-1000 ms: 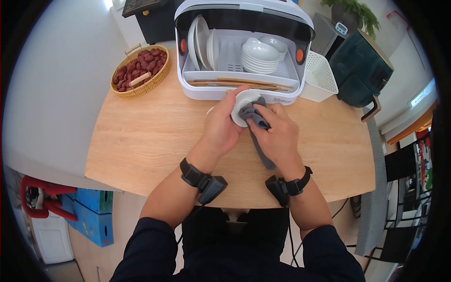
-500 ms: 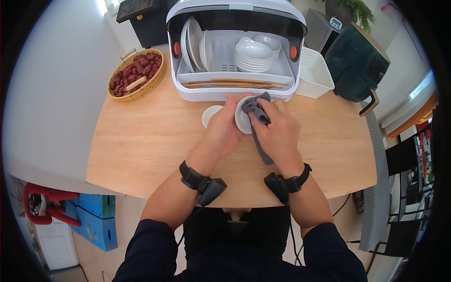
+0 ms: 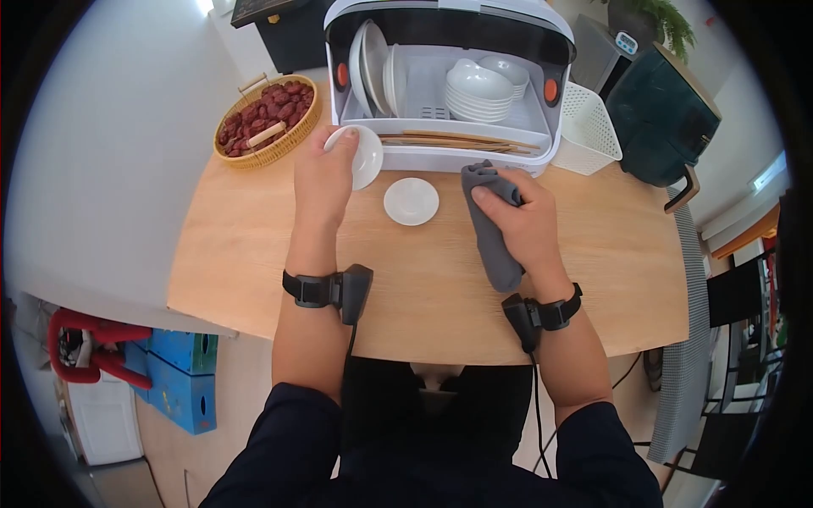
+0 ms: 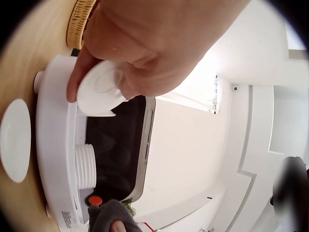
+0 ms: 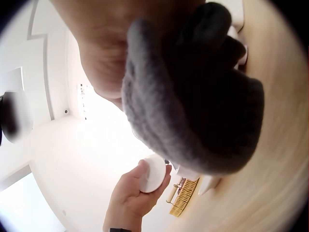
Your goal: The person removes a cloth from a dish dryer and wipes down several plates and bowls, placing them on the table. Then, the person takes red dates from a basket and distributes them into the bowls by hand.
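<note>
My left hand (image 3: 322,188) pinches a small white saucer (image 3: 366,161) by its edge, thumb over the upper face. The saucer is tilted, in front of the left corner of the white dish cabinet (image 3: 457,159). A grey cloth (image 3: 489,233) is bunched in my right hand (image 3: 532,222), thumb across it, and its lower end hangs toward the table. Flat on the wood between both hands lies a second white saucer (image 3: 412,201). Seen from the left wrist, the held saucer (image 4: 99,92) overlaps the cabinet front. Cloth (image 5: 159,111) fills much of the right wrist view.
Inside the open cabinet stand upright plates (image 3: 373,72), stacked bowls (image 3: 478,89) and chopsticks (image 3: 461,142) along the front. A wicker basket of dark red dried fruit (image 3: 267,118) is at left. A white perforated basket (image 3: 589,131) and a dark green air fryer (image 3: 660,114) are at right.
The saucer and the cloth have come apart. My left hand has carried its saucer left and toward the cabinet, uncovering the saucer on the table. The right hand still grips the cloth.
</note>
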The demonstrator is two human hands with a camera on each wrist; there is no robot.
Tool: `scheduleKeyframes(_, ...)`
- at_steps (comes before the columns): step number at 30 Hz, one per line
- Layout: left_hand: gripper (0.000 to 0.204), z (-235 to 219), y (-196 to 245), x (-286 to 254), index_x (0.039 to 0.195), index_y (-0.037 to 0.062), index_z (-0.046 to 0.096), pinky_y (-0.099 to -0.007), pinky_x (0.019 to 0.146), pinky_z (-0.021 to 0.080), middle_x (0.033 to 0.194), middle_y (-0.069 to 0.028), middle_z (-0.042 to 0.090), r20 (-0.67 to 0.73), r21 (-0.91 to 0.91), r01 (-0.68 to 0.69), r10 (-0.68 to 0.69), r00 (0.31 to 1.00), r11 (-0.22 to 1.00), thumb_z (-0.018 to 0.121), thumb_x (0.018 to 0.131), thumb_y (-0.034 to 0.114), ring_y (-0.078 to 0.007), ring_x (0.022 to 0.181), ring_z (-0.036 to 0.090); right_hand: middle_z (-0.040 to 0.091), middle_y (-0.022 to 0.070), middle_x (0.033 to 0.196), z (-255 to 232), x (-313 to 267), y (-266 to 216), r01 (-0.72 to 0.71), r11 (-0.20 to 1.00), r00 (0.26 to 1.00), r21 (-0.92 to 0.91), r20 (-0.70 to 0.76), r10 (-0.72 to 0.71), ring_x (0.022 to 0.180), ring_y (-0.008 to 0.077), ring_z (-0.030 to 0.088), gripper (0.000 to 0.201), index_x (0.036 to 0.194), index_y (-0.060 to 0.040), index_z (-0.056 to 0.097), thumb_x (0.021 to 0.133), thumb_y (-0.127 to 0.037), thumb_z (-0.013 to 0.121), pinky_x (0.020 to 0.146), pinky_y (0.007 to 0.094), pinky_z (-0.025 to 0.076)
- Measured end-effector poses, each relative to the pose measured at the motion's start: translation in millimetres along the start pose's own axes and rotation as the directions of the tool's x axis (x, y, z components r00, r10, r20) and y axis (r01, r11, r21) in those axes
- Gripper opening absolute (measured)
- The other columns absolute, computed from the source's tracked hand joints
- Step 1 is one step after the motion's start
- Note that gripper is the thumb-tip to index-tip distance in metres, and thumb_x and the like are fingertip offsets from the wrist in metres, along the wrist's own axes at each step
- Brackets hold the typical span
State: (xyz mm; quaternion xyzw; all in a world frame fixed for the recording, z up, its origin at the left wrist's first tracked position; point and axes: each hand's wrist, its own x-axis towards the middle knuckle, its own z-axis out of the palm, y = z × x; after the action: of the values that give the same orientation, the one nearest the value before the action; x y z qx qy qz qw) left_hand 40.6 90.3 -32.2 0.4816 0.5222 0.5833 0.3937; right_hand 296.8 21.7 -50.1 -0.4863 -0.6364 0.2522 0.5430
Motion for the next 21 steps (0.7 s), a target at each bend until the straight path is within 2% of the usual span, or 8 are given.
scheduleKeyframes(1,0.028,-7,-1,2,0.111,-0.0025,0.071,-0.0328,0.075,0.057,0.097,-0.0121,0.075,-0.009,0.006,0.0,0.0,1.0,1.0,0.067,0.099,0.023,-0.0197,0.086,0.072,0.072,0.0072,0.097,0,0,2,-0.146,0.982,0.989,0.122,0.02,0.145,0.083,0.0157,0.066,0.033,0.113,0.003,0.074,0.086,-0.015,0.082,0.072,0.0291,0.053)
scheduleKeyframes(2,0.028,-12,-4,4,0.106,-0.0019,0.073,-0.0353,0.076,0.057,0.094,-0.0146,0.076,-0.001,0.226,-0.008,0.009,1.0,0.974,0.07,0.096,0.024,-0.023,0.086,0.073,0.073,0.0052,0.097,0,1,4,-0.193,0.97,0.981,0.147,0.047,0.188,0.085,0.0136,0.066,0.035,0.115,0.0036,0.073,0.089,-0.018,0.081,0.073,0.0284,0.054)
scheduleKeyframes(3,0.028,-15,-10,6,0.102,-0.0013,0.075,-0.0379,0.077,0.057,0.092,-0.0172,0.076,0.01,0.433,-0.016,0.013,1.0,0.901,0.072,0.093,0.025,-0.0263,0.085,0.074,0.073,0.0052,0.097,0,2,4,-0.193,0.97,0.981,0.151,0.053,0.187,0.085,0.0136,0.066,0.035,0.115,0.0036,0.073,0.089,-0.018,0.081,0.073,0.0284,0.054)
scheduleKeyframes(4,0.028,-17,-20,11,0.102,-0.0013,0.075,-0.0379,0.077,0.057,0.092,-0.0172,0.076,0.005,0.436,-0.013,0.012,1.0,0.9,0.072,0.093,0.025,-0.0263,0.085,0.074,0.073,0.0057,0.097,-1,2,4,-0.234,0.96,0.972,0.151,0.065,0.227,0.084,0.0134,0.066,0.035,0.115,0.0033,0.073,0.089,-0.018,0.081,0.073,0.0282,0.054)
scheduleKeyframes(6,0.027,-20,-44,21,0.1,-0.0035,0.076,-0.0379,0.069,0.056,0.087,-0.0195,0.076,0.077,0.64,-0.108,0.076,0.994,0.761,0.074,0.089,0.02,-0.0264,0.078,0.074,0.073,0.0062,0.096,-1,1,4,-0.276,0.949,0.96,0.152,0.085,0.266,0.083,0.0132,0.066,0.035,0.115,0.0029,0.074,0.089,-0.019,0.081,0.072,0.028,0.054)
scheduleKeyframes(10,0.027,-21,-49,23,0.099,-0.0014,0.077,-0.0399,0.072,0.057,0.086,-0.0215,0.075,0.059,0.758,-0.058,0.021,0.998,0.649,0.074,0.087,0.023,-0.03,0.078,0.074,0.073,0.0065,0.094,-1,3,5,-0.291,0.942,0.956,0.164,0.089,0.28,0.08,0.0124,0.066,0.036,0.116,0.0029,0.074,0.089,-0.02,0.081,0.07,0.0278,0.054)
scheduleKeyframes(15,0.032,-21,-50,22,0.104,0.0051,0.079,-0.0435,0.082,0.057,0.097,-0.018,0.077,0.022,0.851,0.039,-0.11,0.994,0.523,0.075,0.086,0.031,-0.0321,0.091,0.074,0.072,0.0055,0.091,1,3,4,-0.327,0.931,0.943,0.162,0.122,0.31,0.077,0.0116,0.066,0.035,0.115,0.003,0.073,0.09,-0.021,0.08,0.068,0.0278,0.054)
scheduleKeyframes(21,0.03,-20,-49,21,0.103,0.0079,0.079,-0.044,0.085,0.057,0.102,-0.0158,0.077,0.01,0.909,0.03,-0.092,0.996,0.416,0.076,0.085,0.032,-0.0318,0.098,0.074,0.072,0.0056,0.09,0,2,2,-0.315,0.937,0.946,0.152,0.124,0.298,0.075,0.0116,0.065,0.035,0.114,0.0029,0.073,0.09,-0.022,0.08,0.065,0.0274,0.054)
